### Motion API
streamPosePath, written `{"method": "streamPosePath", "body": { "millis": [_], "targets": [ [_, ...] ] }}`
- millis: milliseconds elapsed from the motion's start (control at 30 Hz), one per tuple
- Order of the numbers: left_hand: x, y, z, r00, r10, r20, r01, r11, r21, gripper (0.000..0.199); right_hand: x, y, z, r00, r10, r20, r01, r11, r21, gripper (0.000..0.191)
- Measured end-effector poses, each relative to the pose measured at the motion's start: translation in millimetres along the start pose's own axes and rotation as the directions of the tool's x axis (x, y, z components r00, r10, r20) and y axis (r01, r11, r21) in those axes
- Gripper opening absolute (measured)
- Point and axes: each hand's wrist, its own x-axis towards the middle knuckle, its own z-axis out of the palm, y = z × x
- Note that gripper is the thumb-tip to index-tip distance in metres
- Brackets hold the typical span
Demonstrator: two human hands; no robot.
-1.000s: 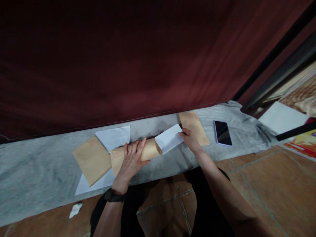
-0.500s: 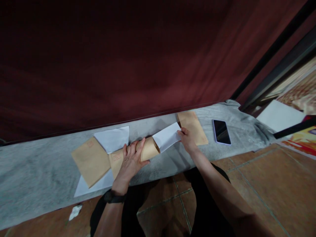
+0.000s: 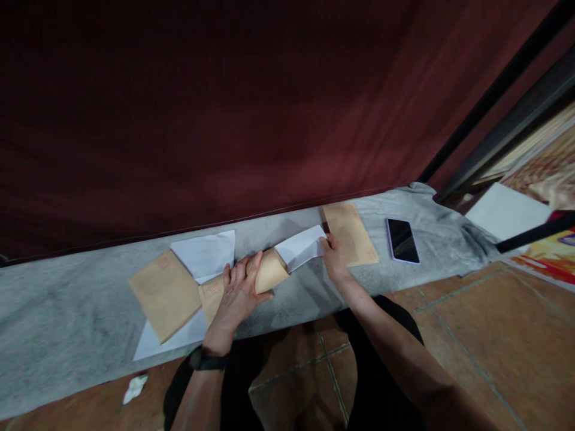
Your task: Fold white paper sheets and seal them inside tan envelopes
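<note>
My left hand point(image 3: 240, 293) lies with spread fingers across a brown paper envelope point(image 3: 274, 268), whose mouth bulges open toward the right. Part of that envelope is hidden under the hand. From the mouth sticks a folded white sheet of paper point(image 3: 300, 246), its left part inside. My right hand point(image 3: 333, 254) pinches the sheet's right end between thumb and fingers. Another brown envelope point(image 3: 353, 233) lies just beyond the right hand. On the left, a brown envelope point(image 3: 165, 294) with small red print rests over white paper point(image 3: 206, 252).
A grey cloth point(image 3: 67, 323) covers the long narrow surface. To the right lies a phone point(image 3: 403, 240) with a dark screen. A dark red curtain point(image 3: 224, 131) hangs behind. A white scrap point(image 3: 135, 388) is on the tiled floor point(image 3: 507, 335), and a dark pole point(image 3: 494, 90) slants at right.
My right hand has shifted slightly left, and the folded paper sits a little deeper in the envelope. My left hand stays in place on the envelope.
</note>
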Motion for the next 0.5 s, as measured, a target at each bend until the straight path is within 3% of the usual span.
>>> {"method": "streamPosePath", "body": {
  "millis": [167, 367, 500],
  "targets": [
    [-1.3, -3.3, 2.2, 0.998, -0.047, -0.029, 0.046, 0.999, -0.014, 0.11, -6.4, -1.9, 2.0, 0.999, 0.036, -0.037, -0.035, 0.999, 0.018, 0.034],
    [-1.1, -4.2, -3.4, 0.997, -0.046, -0.055, 0.045, 0.999, -0.023, 0.109, -3.0, -5.3, -12.9, 0.991, 0.091, 0.094, -0.092, 0.996, 0.004, 0.032],
    [-2.5, -3.2, -4.5, 0.998, -0.021, -0.056, 0.02, 1.0, -0.024, 0.111, 2.9, -8.0, -31.1, 0.983, 0.069, 0.169, -0.067, 0.998, -0.02, 0.031]
  ]
}}
